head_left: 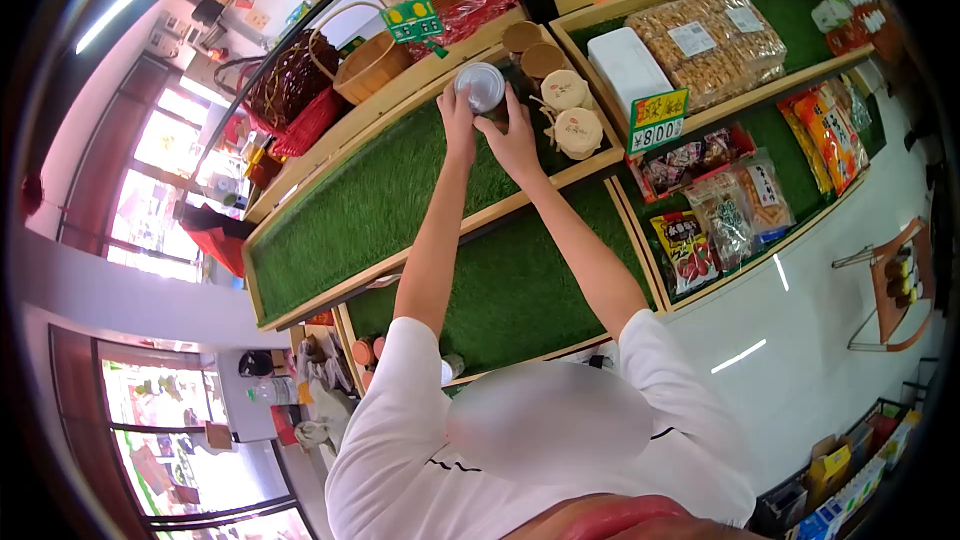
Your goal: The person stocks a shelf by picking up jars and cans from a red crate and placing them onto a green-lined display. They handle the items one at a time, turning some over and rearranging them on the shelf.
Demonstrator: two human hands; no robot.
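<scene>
- Left hand (458, 115) and right hand (515, 135): both wrapped around one jar (481, 87) with a silvery lid, fingers curled against its sides, arms stretched far forward at upper centre of the frame.
- Jar held upright at the back of the green-matted shelf (370, 205), whether resting on the mat or just above it hard to tell; two-handed hold likely for steadiness at full reach.
- Just right of the hands, four more jars: two with brown lids (533, 48), two with cloth-covered tops (572, 112), grouped close together in a row, probably as display stock.
- Yellow price tag (657, 120) clipped at the shelf edge, right of the jars.
- Wicker basket (368, 65) up left on the next tier; packaged snacks (715, 210) on the shelf to the right.
</scene>
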